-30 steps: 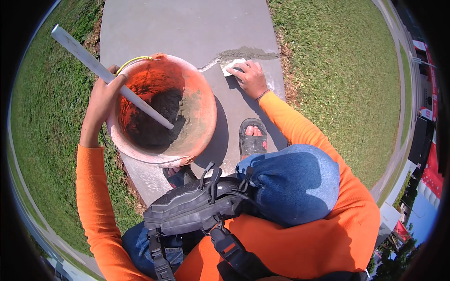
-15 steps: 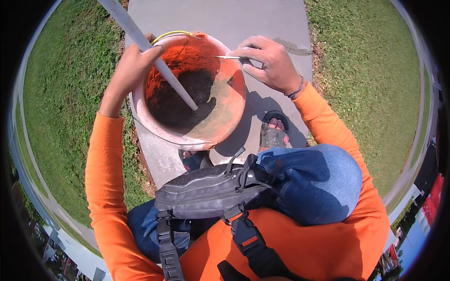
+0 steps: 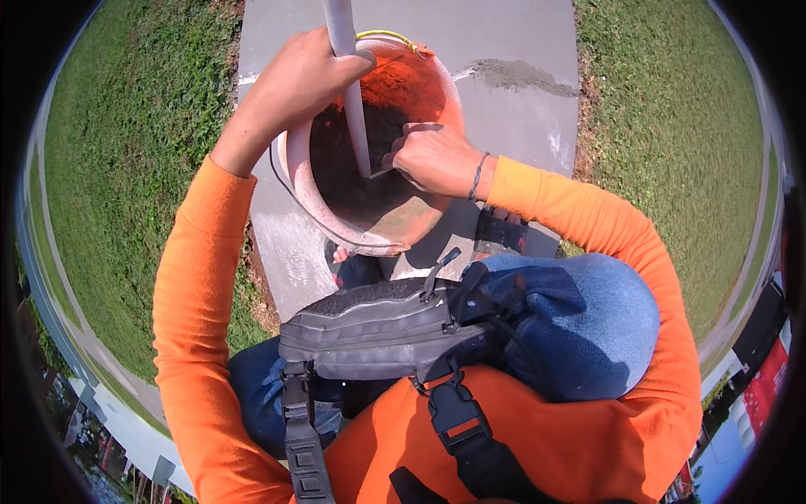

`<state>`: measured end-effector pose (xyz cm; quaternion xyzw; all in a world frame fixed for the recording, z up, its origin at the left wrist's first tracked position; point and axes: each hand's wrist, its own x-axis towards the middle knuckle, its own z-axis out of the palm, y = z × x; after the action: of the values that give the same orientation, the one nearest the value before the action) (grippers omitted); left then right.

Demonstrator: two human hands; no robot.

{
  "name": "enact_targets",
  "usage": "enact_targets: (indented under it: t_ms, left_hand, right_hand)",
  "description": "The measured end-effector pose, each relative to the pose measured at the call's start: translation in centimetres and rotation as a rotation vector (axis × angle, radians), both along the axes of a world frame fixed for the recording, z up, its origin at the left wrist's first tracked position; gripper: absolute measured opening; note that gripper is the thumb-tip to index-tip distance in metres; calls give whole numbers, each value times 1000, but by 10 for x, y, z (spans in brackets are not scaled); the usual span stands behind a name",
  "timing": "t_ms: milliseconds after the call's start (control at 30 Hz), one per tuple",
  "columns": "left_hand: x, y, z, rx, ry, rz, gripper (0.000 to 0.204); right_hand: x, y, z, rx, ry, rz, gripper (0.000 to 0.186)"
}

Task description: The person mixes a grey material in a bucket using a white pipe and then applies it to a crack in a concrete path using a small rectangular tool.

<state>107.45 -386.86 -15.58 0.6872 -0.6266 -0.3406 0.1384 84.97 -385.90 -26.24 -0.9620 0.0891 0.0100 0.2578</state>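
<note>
An orange bucket [image 3: 298, 172] with a pale, crusted rim stands between my feet, dark grey wet material [image 3: 340, 185] in its bottom. My left hand [image 3: 311, 74] is at the bucket's far left rim, closed around a whitish pole [image 3: 356, 126]. The pole leans slightly, its lower end down inside the bucket. My right hand [image 3: 432, 158] reaches over the right rim, fingers curled round a thin blade tool [image 3: 382, 174]. Only a narrow light edge of that tool shows, close to the pole's lower end; my fingers hide the rest.
A grey concrete path [image 3: 504, 34] runs under the bucket, with a rough patch of cement [image 3: 520, 76] beyond it on the right. Grass [image 3: 134, 185] borders both sides. A black waist bag [image 3: 378, 336] lies across my lap above my bent, jeans-clad knee [image 3: 579, 328].
My right hand has lowered the blade tool from above the right rim into the bucket, beside the pole. The pole stands more upright, and my left hand and the bucket appear farther right.
</note>
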Motion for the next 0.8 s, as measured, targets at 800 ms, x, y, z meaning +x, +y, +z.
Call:
enact_targets:
  t_ms: [800]
  left_hand:
    - [3,-4,0,60,-8,59,32]
  right_hand:
    - [-30,-21,-11,1279,136,-349,28]
